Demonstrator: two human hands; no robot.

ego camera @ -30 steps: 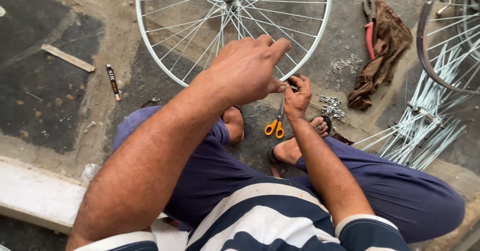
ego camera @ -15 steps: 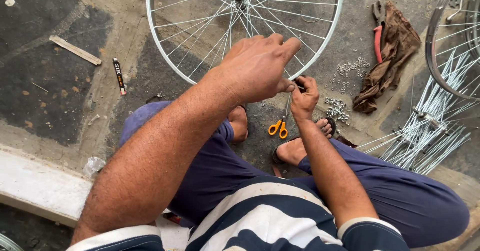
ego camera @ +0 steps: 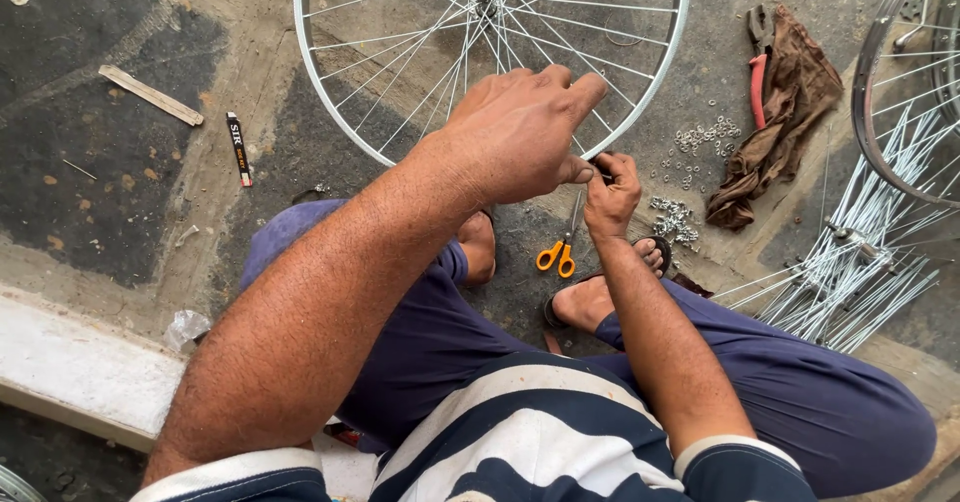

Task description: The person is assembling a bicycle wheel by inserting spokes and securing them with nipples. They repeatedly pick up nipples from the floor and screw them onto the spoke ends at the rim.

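**Both hands at the near rim of the wheel**

Your left hand (ego camera: 520, 137) is curled, thumb and forefinger pinched together at the near edge of the bicycle wheel (ego camera: 490, 52); whether they grip anything there you cannot tell from this view. Just to its right, your right hand (ego camera: 612, 190) is closed around something small and dark at the same spot. The wheel lies flat on the concrete floor (ego camera: 120, 172) in front of your feet.

It should feel light but springy: a thin, smooth silver rim, stiff at its edge, with fine wire spokes that bend easily, so take hold at the rim rather than the spokes.

Orange-handled scissors (ego camera: 557, 252) lie below your hands. Further right, small shiny nipples (ego camera: 700, 142) are scattered, a soft brown rag (ego camera: 785, 112) is crumpled beside red-handled pliers (ego camera: 760, 72), and loose spokes (ego camera: 850, 272) lie in a bundle.
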